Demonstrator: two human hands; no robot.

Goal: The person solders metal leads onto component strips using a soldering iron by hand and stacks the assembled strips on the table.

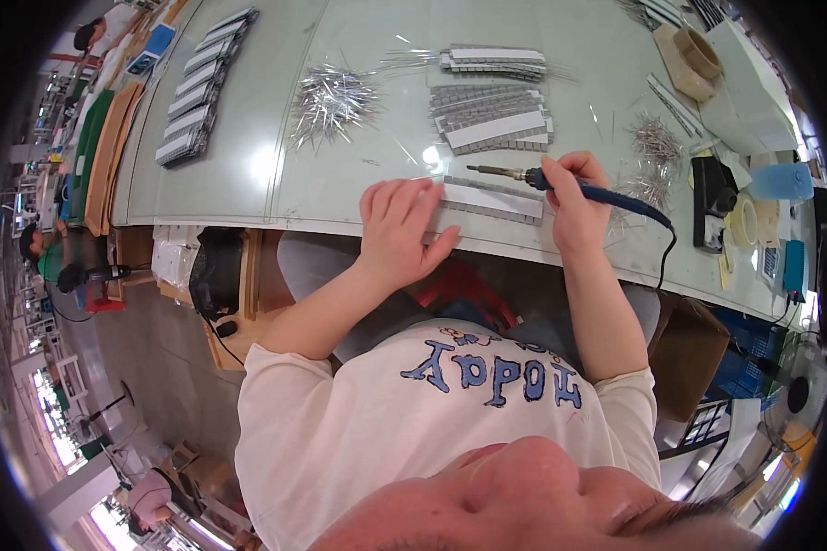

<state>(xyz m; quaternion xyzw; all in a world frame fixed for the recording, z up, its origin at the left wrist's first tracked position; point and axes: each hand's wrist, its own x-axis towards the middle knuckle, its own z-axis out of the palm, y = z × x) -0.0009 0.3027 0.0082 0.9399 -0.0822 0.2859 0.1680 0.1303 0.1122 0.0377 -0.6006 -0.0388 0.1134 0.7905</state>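
Observation:
My right hand (pixel 579 204) is closed round the dark blue grip of a soldering iron (pixel 606 196), whose metal tip points left. Beneath the iron, near the table's front edge, lies a grey segmented strip with a white band (pixel 492 199). At the strip's left end my left hand (pixel 400 228) lies flat, fingers stretched out; whether its fingertips touch the strip I cannot tell. Farther back are a pile of similar strips (pixel 492 119) and a smaller stack (pixel 493 61) with thin wires poking out. Left of these sits a heap of shiny metal pins (pixel 334 99).
A long row of stacked strips (pixel 207 87) stands at the far left. To the right are another wire heap (pixel 654 151), a tape roll (pixel 742 223), a black holder (pixel 712 202) and a blue bottle (pixel 781 182). The iron's cord (pixel 669 253) hangs over the table edge.

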